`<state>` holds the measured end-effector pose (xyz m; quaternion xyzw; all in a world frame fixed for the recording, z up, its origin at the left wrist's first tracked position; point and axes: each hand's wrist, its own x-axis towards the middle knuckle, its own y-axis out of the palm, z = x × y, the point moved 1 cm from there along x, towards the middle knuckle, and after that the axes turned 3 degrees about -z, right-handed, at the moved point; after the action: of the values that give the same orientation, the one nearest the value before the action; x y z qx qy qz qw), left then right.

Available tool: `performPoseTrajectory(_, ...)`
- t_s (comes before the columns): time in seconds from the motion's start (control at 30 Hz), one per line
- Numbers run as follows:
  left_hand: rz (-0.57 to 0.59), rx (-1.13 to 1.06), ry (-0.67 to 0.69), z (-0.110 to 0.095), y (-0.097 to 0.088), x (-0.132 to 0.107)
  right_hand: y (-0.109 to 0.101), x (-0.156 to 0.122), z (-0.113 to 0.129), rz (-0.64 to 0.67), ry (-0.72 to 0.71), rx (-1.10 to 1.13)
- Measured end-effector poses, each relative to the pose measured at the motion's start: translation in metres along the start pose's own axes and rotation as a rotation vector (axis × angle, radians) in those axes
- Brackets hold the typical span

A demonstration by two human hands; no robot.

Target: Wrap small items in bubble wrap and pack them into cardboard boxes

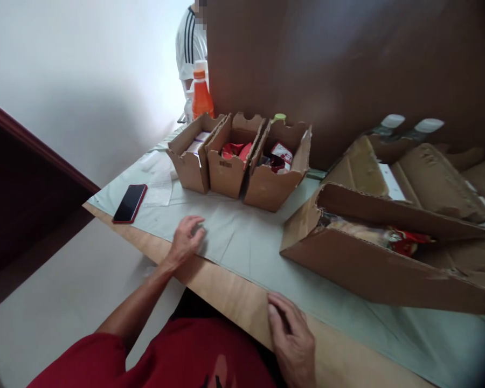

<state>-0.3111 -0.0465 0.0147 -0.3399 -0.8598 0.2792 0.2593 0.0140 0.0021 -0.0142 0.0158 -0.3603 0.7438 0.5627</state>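
My left hand (187,238) rests on the pale green cloth (242,237) near the table's wooden front edge (230,293), fingers curled loosely, holding nothing. My right hand (291,337) lies flat on the wooden edge, fingers spread, empty. Three small open cardboard boxes (236,159) stand side by side beyond my left hand, holding red and white packets. A large cardboard box (372,264) with red-wrapped packets inside lies to the right, close to my right hand.
A phone with a red case (130,203) lies on the cloth at the left. An orange bottle (201,97) stands behind the small boxes. Another person in a white striped shirt (189,46) stands at the back. More cardboard boxes (424,172) sit at right.
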Motion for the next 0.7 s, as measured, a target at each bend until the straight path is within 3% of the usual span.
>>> performPoseTrajectory(0.17,-0.148,0.3,-0.128,0.052,-0.046,0.032,0.022,0.012,0.016,0.095,-0.14,-0.008)
performPoseTrajectory(0.33,-0.115,0.421,-0.147,0.071,-0.054,0.051,0.023,0.016,0.012,0.084,-0.188,-0.041)
performPoseTrajectory(0.5,-0.169,0.441,-0.101,0.061,-0.061,0.05,0.024,0.013,0.011,0.082,-0.18,-0.049)
performPoseTrajectory(0.7,-0.148,0.316,0.086,0.012,-0.058,0.01,0.021,0.018,0.005,0.125,0.019,0.016)
